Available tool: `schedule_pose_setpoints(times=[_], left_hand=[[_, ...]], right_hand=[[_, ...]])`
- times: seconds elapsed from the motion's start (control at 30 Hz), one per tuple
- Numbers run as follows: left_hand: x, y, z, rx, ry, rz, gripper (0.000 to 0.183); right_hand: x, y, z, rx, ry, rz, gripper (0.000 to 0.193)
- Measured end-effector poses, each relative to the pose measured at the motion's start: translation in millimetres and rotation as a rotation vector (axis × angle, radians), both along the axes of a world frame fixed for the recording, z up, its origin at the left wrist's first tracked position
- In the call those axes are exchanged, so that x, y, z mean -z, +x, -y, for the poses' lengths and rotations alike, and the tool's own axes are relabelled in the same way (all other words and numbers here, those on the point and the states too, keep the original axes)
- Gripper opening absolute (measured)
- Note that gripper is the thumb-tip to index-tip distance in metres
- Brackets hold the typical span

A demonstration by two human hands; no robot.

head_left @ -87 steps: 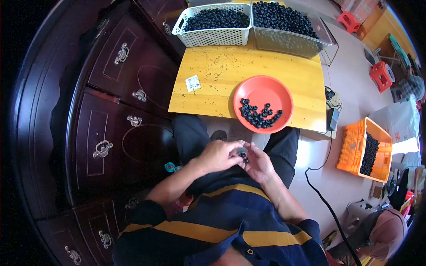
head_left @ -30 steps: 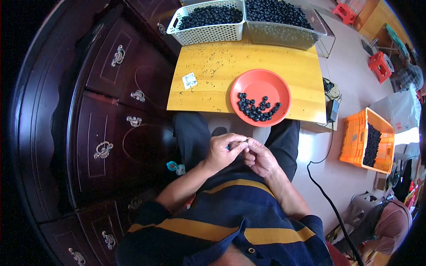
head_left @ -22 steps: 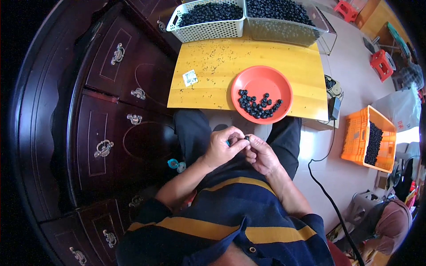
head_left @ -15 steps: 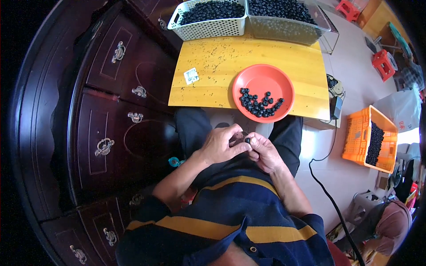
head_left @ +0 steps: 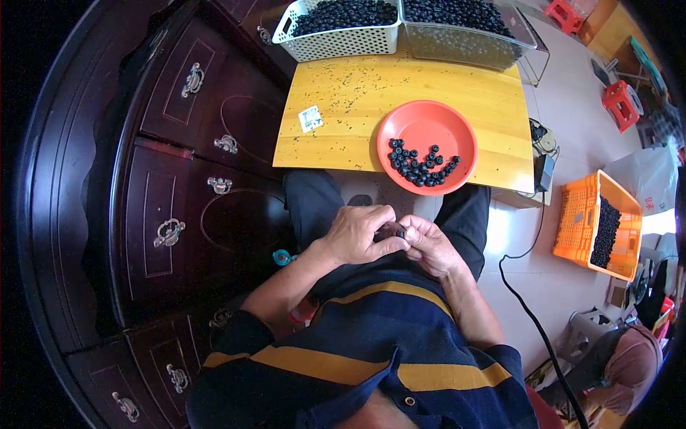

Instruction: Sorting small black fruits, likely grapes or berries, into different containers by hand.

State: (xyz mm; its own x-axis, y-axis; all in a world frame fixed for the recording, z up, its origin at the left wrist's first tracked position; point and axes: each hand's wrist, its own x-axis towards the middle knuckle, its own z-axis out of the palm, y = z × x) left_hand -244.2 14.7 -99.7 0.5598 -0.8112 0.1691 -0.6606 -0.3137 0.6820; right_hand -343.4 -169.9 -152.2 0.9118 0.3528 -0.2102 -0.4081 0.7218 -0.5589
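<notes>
In front of my lap my two hands meet, fingertips close together. Between the thumb and fingers of my right hand (head_left: 431,247) is a small black round part (head_left: 401,234), mostly covered by the fingers. My left hand (head_left: 359,234) is curled beside it, its thumb reaching to the right fingertips. A dark sliver shows inside its grip, too hidden to name. Beyond the hands, a red round plastic basin (head_left: 429,118) sits at the near edge of the yellow wooden table (head_left: 343,146). Several black round parts with holes (head_left: 414,170) lie in its near half.
A white perforated basket (head_left: 343,48) and a clear plastic bin (head_left: 464,53), both full of black parts, stand at the table's far edge. Dark drawers (head_left: 207,164) line the left. On the right are an orange crate (head_left: 575,222), a black cable (head_left: 525,307) and another person (head_left: 632,365).
My fingertips have drawn closer together, and the black part between them is now more covered. The whole view has shifted slightly.
</notes>
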Motion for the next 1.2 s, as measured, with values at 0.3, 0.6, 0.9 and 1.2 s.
schedule_pose_setpoints(times=[0.3, 0.6, 0.9, 1.2], left_hand=[[-3.1, -1.7, 1.1, 0.014, 0.010, 0.039, 0.051], [2.0, -3.0, -1.9, 0.062, 0.058, 0.041, 0.046], [-1.1, 0.4, 5.9, 0.005, -0.014, 0.031, 0.038], [-9.2, 5.7, 9.3, -0.029, -0.033, -0.018, 0.041]], right_hand=[[4.0, -1.5, 1.0, -0.001, 0.004, -0.011, 0.021], [6.4, -2.0, 0.1, -0.023, -0.025, -0.020, 0.017], [1.4, 2.2, -4.8, 0.050, 0.186, -0.117, 0.018], [1.9, 2.6, 0.0, 0.047, 0.300, -0.128, 0.017]])
